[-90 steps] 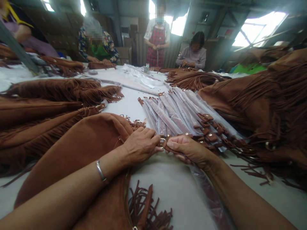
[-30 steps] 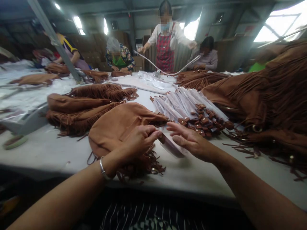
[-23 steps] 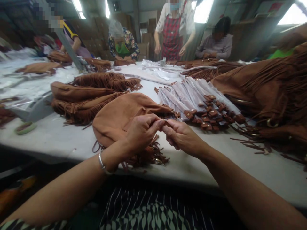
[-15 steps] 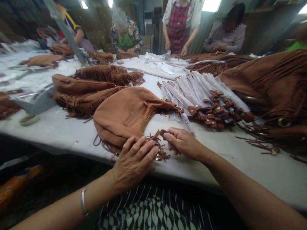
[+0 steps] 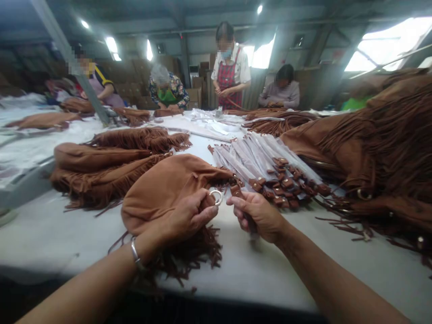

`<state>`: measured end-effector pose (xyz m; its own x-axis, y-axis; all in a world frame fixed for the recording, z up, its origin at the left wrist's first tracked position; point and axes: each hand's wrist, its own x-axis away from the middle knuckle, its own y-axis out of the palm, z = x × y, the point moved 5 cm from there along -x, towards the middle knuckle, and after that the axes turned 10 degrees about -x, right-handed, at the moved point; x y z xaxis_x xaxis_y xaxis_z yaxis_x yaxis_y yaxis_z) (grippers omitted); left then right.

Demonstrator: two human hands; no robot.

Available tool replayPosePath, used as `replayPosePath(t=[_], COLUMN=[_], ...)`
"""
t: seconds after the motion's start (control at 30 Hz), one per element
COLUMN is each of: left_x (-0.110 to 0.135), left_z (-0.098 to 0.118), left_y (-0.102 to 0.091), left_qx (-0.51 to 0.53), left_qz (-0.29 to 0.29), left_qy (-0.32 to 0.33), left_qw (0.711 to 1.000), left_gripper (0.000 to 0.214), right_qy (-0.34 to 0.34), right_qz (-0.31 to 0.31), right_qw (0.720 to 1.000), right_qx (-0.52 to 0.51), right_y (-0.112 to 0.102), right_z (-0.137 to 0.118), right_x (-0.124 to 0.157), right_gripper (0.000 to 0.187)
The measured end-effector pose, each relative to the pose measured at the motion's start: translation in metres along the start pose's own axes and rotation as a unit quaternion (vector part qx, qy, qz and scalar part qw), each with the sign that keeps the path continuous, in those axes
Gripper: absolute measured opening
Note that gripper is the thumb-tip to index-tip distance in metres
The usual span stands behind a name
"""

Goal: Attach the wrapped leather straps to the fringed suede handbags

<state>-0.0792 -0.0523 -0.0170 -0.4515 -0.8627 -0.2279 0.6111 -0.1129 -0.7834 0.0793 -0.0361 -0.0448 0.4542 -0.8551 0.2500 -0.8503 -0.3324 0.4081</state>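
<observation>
A brown suede-look bag (image 5: 158, 189) with fringe lies on the white table in front of me. My left hand (image 5: 191, 213) pinches the bag's near end, where a silver metal ring (image 5: 216, 198) stands out past my fingertips. Just right of the ring, my right hand (image 5: 258, 213) is closed around a brown strap (image 5: 237, 192). One strap end points up above the fingers, and the rest hangs below the hand. Ring and strap are close but apart. Dark fringe (image 5: 194, 252) hangs under my left hand.
Several plastic-wrapped straps (image 5: 256, 157) with brown ends lie in a pile beyond my right hand. More fringed bags (image 5: 97, 175) are stacked at left, and a large heap of bags (image 5: 354, 139) is at right. A slanted metal post (image 5: 91, 94) rises at far left. Several co-workers stand or sit across the table.
My left hand, flat on the fringe before, now grips the bag's end with the ring showing. The strap in my right hand has turned upward. The view has tilted up.
</observation>
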Motion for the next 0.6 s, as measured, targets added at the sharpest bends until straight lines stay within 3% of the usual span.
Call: replayPosePath(t=[0.23,0.37,0.43,0.6], left_x=[-0.028,-0.032,-0.031,-0.031], left_z=[-0.013,-0.022,-0.023,-0.020], left_y=[0.027,0.027,0.028,0.032], left_qx=[0.078,0.046,0.033,0.055], left_qz=[-0.002,0.068,0.082,0.037], left_qy=[-0.037,-0.090,-0.084,-0.031], left_qw=[0.996,0.993,0.993,0.997], left_gripper=[0.020,0.026,0.025,0.024], right_qy=[-0.004,0.012,0.020,0.026], right_qz=[-0.030,-0.019,-0.011,0.004], right_qw=[0.999,0.998,0.998,0.998], right_qx=[-0.035,-0.052,-0.053,-0.052], right_y=[-0.003,-0.013,-0.016,-0.022], right_z=[0.002,0.005,0.006,0.005], right_x=[-0.022,-0.029,-0.030,-0.029], right_gripper=[0.030,0.033,0.033,0.033])
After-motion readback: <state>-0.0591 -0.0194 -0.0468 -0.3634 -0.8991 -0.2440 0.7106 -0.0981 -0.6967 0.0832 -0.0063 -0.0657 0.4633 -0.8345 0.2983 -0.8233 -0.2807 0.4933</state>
